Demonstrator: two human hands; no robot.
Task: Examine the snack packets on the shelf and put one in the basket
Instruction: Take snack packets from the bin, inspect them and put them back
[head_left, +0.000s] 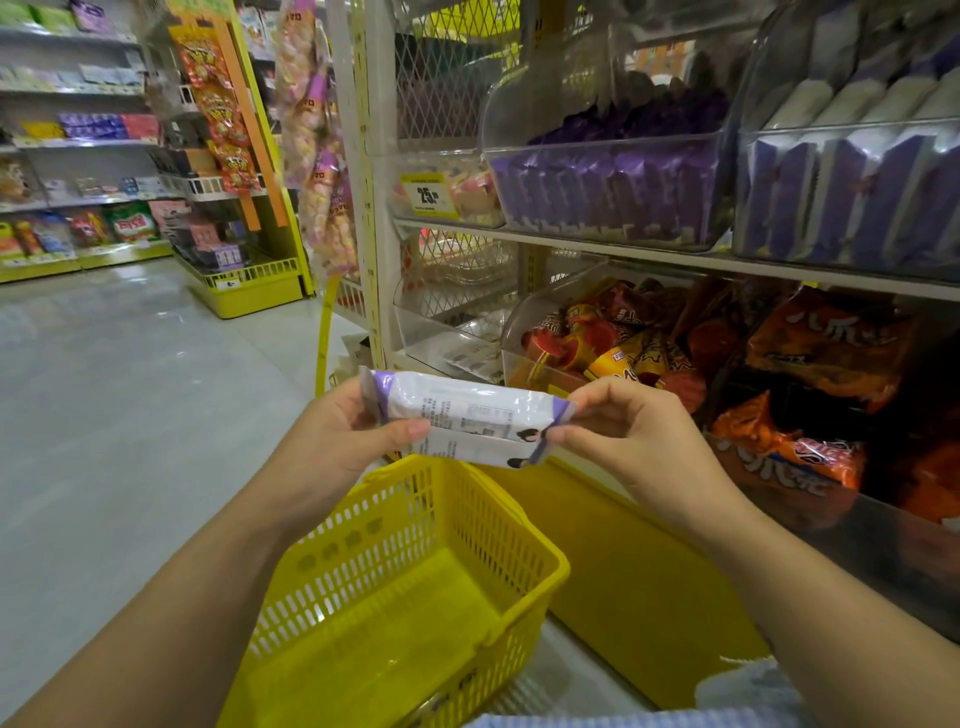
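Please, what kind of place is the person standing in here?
Most likely a snack aisle in a shop or supermarket. Shelves carry clear bins full of packets, one bin bears a yellow price tag, and a yellow shopping basket is below the held snack packet.

Grey floor (104, 389) at nine o'clock; yellow display rack (249, 293) at eleven; yellow price label (428, 196) near twelve.
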